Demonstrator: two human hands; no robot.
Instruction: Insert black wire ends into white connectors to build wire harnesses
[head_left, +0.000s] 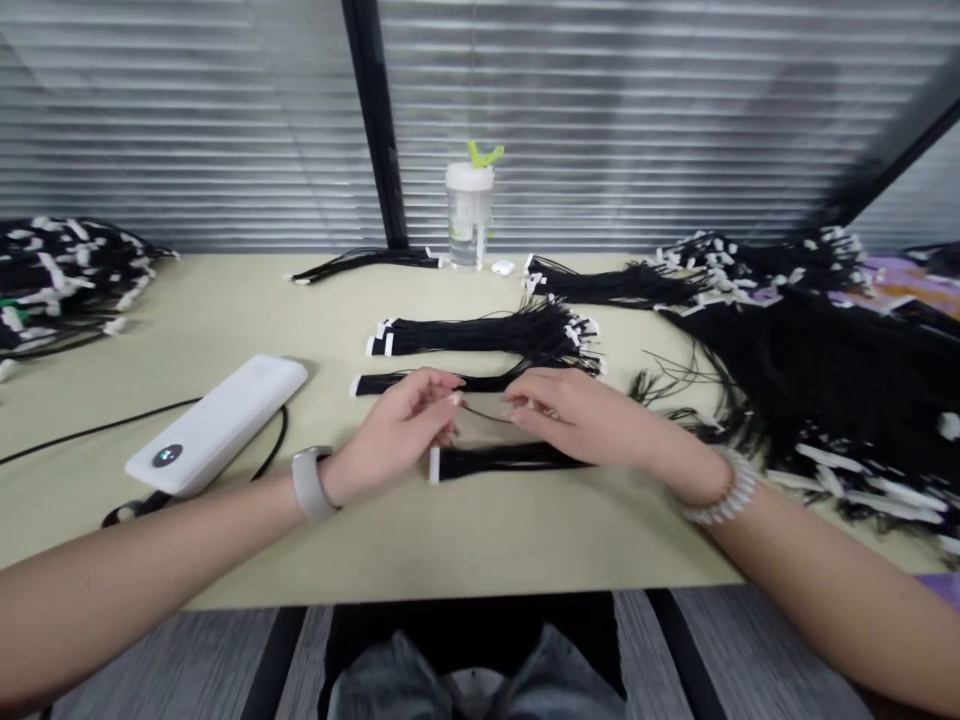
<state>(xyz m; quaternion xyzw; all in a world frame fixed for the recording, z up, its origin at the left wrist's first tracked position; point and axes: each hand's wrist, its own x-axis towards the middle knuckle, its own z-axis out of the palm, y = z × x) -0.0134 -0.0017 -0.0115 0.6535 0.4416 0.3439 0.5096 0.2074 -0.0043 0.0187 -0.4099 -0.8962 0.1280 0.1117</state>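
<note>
A single head-worn camera looks forward and down, close over the table point(225, 330), facing the blinds point(637, 100).

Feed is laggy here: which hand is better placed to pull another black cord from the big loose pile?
Probably the right hand: the loose cord pile lies on its side, while the left hand sits nearer the power bank. Both pinch one thin cord.

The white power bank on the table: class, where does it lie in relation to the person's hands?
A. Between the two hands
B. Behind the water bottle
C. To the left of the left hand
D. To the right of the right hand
C. The white power bank lies on the table left of the left hand, while the right hand is further right, and the water bottle stands far back by the blinds.
</note>
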